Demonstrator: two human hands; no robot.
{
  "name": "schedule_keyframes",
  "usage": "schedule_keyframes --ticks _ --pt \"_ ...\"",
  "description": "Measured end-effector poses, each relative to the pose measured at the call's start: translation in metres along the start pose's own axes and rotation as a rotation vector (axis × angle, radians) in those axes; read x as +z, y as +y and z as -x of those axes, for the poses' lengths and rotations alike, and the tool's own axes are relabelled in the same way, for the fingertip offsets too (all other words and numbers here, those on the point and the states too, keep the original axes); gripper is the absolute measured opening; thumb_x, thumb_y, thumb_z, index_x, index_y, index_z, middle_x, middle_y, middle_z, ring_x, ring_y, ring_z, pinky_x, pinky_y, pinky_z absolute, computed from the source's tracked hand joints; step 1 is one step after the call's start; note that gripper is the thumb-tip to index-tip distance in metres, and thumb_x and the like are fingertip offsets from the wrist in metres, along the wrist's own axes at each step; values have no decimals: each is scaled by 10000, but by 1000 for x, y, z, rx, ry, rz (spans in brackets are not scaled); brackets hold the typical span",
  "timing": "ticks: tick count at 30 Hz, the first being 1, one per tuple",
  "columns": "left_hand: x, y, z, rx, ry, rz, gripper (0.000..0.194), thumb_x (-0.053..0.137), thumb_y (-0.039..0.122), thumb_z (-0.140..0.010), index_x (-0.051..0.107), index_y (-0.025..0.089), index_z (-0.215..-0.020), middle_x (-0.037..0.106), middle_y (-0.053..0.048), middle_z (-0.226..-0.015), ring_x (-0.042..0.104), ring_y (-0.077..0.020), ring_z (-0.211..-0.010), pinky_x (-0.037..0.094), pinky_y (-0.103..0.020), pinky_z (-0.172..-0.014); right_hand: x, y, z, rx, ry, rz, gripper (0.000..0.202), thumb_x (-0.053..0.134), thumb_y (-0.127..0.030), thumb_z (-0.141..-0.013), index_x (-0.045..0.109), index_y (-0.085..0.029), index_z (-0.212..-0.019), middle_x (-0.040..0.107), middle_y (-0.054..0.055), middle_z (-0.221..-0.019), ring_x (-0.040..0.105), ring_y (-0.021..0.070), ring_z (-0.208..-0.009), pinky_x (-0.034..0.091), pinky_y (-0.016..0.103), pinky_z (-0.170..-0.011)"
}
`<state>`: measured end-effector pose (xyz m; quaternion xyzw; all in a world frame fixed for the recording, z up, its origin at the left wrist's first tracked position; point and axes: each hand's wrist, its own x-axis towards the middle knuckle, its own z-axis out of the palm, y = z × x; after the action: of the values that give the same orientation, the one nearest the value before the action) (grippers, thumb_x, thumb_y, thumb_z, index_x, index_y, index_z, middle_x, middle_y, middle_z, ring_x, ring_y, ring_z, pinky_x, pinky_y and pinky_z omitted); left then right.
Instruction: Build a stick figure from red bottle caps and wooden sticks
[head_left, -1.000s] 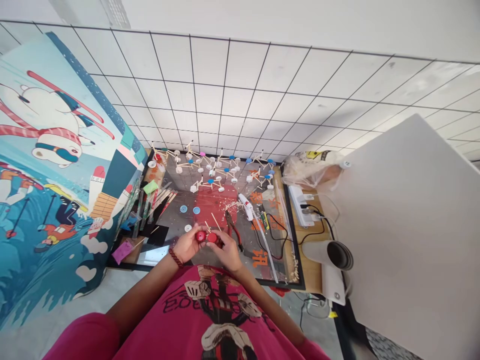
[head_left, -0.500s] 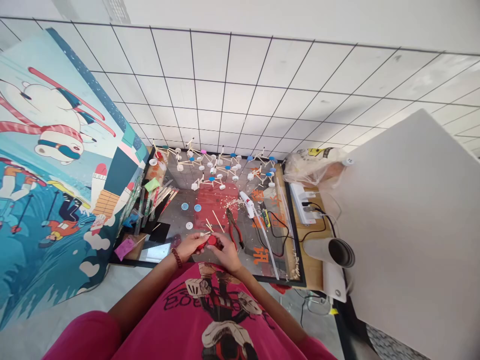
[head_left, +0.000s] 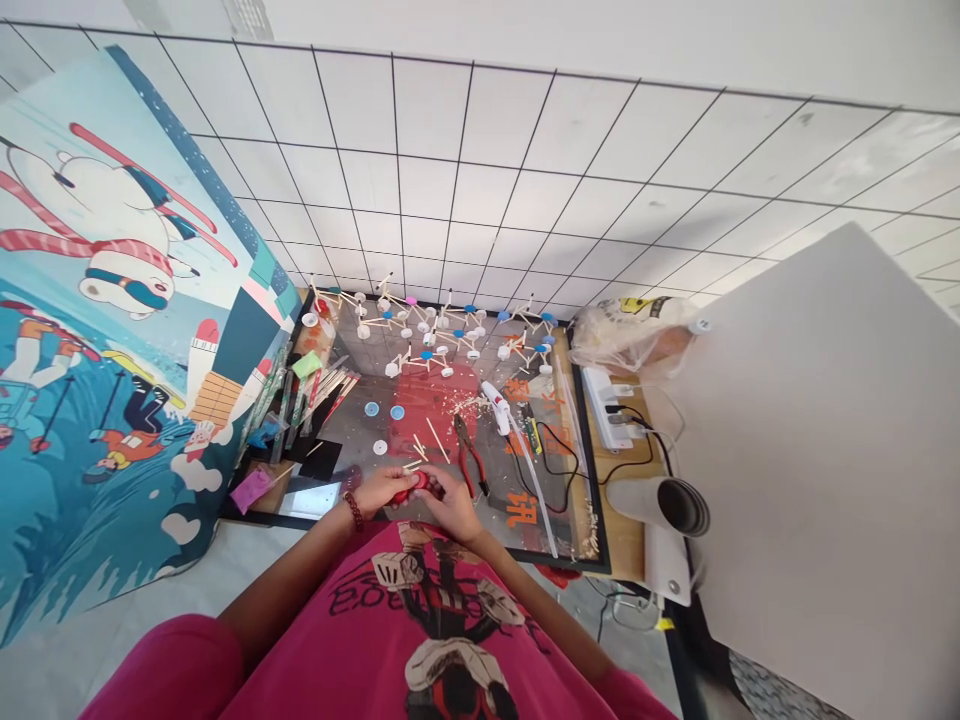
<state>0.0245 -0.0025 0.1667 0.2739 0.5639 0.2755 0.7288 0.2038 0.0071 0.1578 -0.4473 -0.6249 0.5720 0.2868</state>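
Nearest, a pink T-shirt point(head_left: 352, 640) fills the foreground, its print partly lost in folds. Beyond it, just left of the red-handled pliers point(head_left: 464, 438), both hands meet. The left hand point(head_left: 382, 490) has its fingers curled in, gripping glossy red pieces point(head_left: 406, 493); the right hand point(head_left: 454, 505) is likewise closed on them from the pliers' side. Fingers cover much of the red, so whether the pieces are joined cannot be told. Pale wooden sticks point(head_left: 438, 440) lie left of the pliers; the ends of those nearest the hands are hard to make out. Farther left sit two blue discs point(head_left: 397, 412) and a white disc point(head_left: 380, 447). Beyond the pliers, to the right, lies a white glue gun point(head_left: 495, 405). Farther back, wheeled stick models point(head_left: 427, 356) overlap, too small to count surely, before a tiled wall point(head_left: 420, 180).
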Motion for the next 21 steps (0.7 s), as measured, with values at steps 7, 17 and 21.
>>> schedule_keyframes --ticks 7,17,21 --pt "-2 4 5 57 40 -3 381 739 512 -698 680 139 -649 603 -31 -591 451 -99 -483 311 -240 -481 2 8 -1 -5 17 17 344 621 -333 -851 657 -202 -1167 709 21 -895 630 157 -748 524 290 -753" --pt "11 3 -2 118 209 44 266 827 350 -647 650 159 -591 538 30 -509 436 -91 -489 295 -222 -494 1 4 -10 -97 -1 262 343 599 -244 -861 653 -217 -1199 735 68 -1079 681 191 -914 538 327 -858" --pt "3 0 -9 71 261 167 372 762 495 -720 649 141 -694 563 13 -569 432 -79 -453 257 -211 -434 -1 12 -20 -44 -34 379 391 604 -278 -885 619 -211 -1270 717 78 -1111 672 198 -943 525 327 -874"
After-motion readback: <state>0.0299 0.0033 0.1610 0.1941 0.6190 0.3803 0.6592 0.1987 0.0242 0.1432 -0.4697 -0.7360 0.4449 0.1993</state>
